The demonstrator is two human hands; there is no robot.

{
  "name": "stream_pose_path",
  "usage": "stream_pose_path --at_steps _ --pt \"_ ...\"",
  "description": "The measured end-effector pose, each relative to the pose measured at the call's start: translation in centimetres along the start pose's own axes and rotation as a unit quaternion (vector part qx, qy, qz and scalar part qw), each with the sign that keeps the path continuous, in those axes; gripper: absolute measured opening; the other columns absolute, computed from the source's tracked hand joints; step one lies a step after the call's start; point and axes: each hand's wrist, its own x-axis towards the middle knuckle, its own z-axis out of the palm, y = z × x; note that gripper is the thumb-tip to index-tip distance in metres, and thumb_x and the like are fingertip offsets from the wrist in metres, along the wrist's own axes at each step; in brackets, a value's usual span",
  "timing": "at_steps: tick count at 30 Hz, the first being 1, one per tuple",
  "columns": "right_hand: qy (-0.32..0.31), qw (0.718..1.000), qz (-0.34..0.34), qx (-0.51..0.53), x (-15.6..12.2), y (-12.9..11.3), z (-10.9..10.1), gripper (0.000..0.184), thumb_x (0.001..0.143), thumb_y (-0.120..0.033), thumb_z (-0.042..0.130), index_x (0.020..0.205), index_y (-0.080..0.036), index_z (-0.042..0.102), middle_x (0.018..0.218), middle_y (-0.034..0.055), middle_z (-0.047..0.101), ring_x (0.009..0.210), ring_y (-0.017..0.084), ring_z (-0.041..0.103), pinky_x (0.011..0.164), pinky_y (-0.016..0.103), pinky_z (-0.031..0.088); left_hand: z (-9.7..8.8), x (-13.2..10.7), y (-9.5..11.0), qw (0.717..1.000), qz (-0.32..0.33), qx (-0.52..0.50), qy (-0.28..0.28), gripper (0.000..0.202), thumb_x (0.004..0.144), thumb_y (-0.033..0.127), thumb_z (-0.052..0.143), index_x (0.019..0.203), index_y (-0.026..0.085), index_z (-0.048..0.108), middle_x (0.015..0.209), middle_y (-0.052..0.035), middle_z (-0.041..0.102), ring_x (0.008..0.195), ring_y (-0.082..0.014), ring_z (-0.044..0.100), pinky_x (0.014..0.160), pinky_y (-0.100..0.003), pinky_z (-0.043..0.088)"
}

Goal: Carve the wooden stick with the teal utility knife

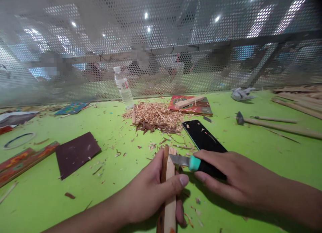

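My left hand (151,189) is wrapped round a wooden stick (168,179) that stands tilted on the green table (120,179), thumb pressed across its front. My right hand (226,176) grips a carving knife (193,163) with a black handle and a teal collar. Its short blade rests against the upper right edge of the stick. A black phone (202,135) lies flat just behind the knife, dusted with shavings.
A pile of wood shavings (156,118) and a plastic water bottle (123,88) sit further back. Dark sandpaper (75,152) lies to the left, painted boards (191,105) behind, a hammer (264,123) and wooden sticks (297,102) to the right. A perforated metal screen (161,52) closes the far side.
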Motion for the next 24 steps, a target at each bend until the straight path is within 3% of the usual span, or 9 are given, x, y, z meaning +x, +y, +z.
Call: stream_pose_path --at_steps 7,14,24 --pt "-0.02 1.0 -0.021 -0.004 -0.2 -0.5 0.6 0.034 0.11 -0.047 0.042 0.097 -0.021 0.06 0.081 0.0041 0.068 0.064 0.019 0.063 0.06 0.03 0.04 0.7 0.2 0.3 0.999 0.0 0.018 0.038 0.051 0.089 0.055 0.078 0.112 0.024 0.045 0.076 0.0043 0.067 0.047 -0.0097 0.064 0.042 -0.017 0.052" --pt "0.003 0.999 -0.027 -0.028 -0.4 -0.3 0.9 0.039 0.111 -0.05 0.04 0.1 -0.02 0.062 0.083 0.0055 0.07 0.066 0.02 0.065 0.06 0.032 0.041 0.9 0.1 0.3 0.998 0.005 0.028 0.052 0.043 0.09 0.053 0.077 0.103 0.022 0.05 0.064 0.0063 0.064 0.044 -0.0103 0.062 0.041 -0.015 0.048" --pt "0.034 0.996 -0.027 -0.073 -0.5 -0.3 1.7 0.042 0.113 -0.052 0.035 0.103 -0.02 0.06 0.085 0.0054 0.071 0.067 0.022 0.066 0.059 0.034 0.038 0.9 0.3 -0.2 0.997 0.019 0.018 0.068 0.043 0.09 0.052 0.077 0.106 0.022 0.05 0.061 0.0063 0.063 0.041 -0.0113 0.061 0.041 -0.018 0.05"
